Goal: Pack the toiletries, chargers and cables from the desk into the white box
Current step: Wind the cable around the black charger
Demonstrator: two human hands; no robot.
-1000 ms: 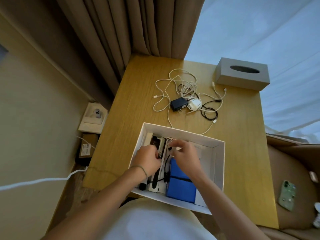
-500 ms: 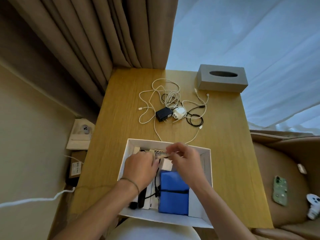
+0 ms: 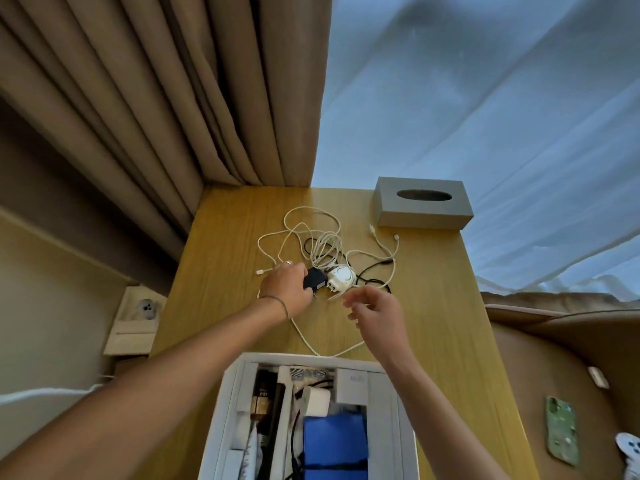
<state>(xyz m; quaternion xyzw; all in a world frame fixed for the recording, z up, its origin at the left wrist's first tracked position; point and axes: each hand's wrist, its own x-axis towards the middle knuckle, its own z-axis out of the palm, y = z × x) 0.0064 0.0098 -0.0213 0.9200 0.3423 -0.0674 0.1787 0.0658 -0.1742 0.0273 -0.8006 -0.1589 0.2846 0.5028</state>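
My left hand (image 3: 289, 287) is out over the middle of the wooden desk (image 3: 221, 271), its fingers curled round the black charger (image 3: 314, 279), which sits at the centre of the frame. The charger pokes out to the right of my knuckles, its prongs pointing down toward the lower edge of the picture. Just to the right of it, touching or nearly so, lies the white plug adapter (image 3: 341, 278). My right hand (image 3: 375, 311) hangs a little lower and to the right of that adapter, fingers loosely bent and holding nothing, not touching the desk as far as I can see.

Above both hands, toward the top of the desk, the white cables (image 3: 311, 233) lie in a loose tangle, one strand running down past my left wrist to the box. A black cable (image 3: 372, 271) loops to the right of the adapter, just above my right hand.

The white box (image 3: 228, 403) sits at the bottom centre of the frame, between my forearms, well below the charger. Inside it I can see a blue pouch (image 3: 334, 441), a small white cube (image 3: 317, 401) above it, and dark slender items along the left side.

A grey tissue box (image 3: 424, 211) stands at the desk's upper right corner.
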